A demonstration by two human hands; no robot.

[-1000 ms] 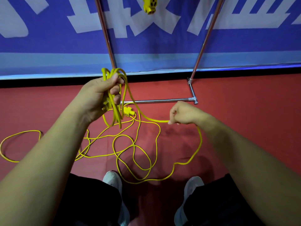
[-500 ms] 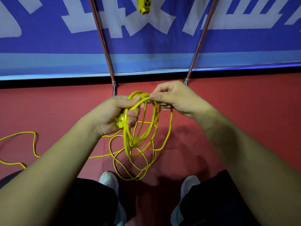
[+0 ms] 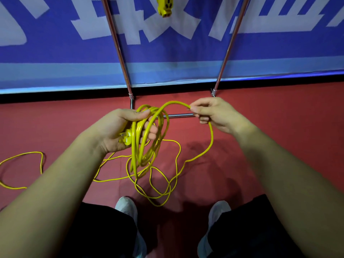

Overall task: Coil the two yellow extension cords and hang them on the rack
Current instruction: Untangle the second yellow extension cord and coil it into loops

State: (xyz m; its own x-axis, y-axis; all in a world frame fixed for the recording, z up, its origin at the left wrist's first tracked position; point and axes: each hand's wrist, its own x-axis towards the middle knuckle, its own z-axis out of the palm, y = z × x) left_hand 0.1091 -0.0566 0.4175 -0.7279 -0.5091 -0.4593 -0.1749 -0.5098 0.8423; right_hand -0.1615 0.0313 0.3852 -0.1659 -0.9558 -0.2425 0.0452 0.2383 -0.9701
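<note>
Our left hand (image 3: 121,131) grips the gathered coil (image 3: 138,151), plug (image 3: 127,137) tucked in the palm so the loops can't slip; they hang lengthwise down toward the floor (image 3: 279,127). Our right hand (image 3: 214,114) pinches the cord (image 3: 175,102), arched across toward the left, ready to lay another loop. The rest sprawls on the floor before the rack (image 3: 178,115).

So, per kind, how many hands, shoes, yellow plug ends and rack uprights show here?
Hands: 2, left hand and right hand.
Shoes: 2, left shoe and right shoe.
Plug ends: 2, plug in the left hand, socket hanging above.
Rack uprights: 2, left upright and right upright.
Total: 8.
</note>
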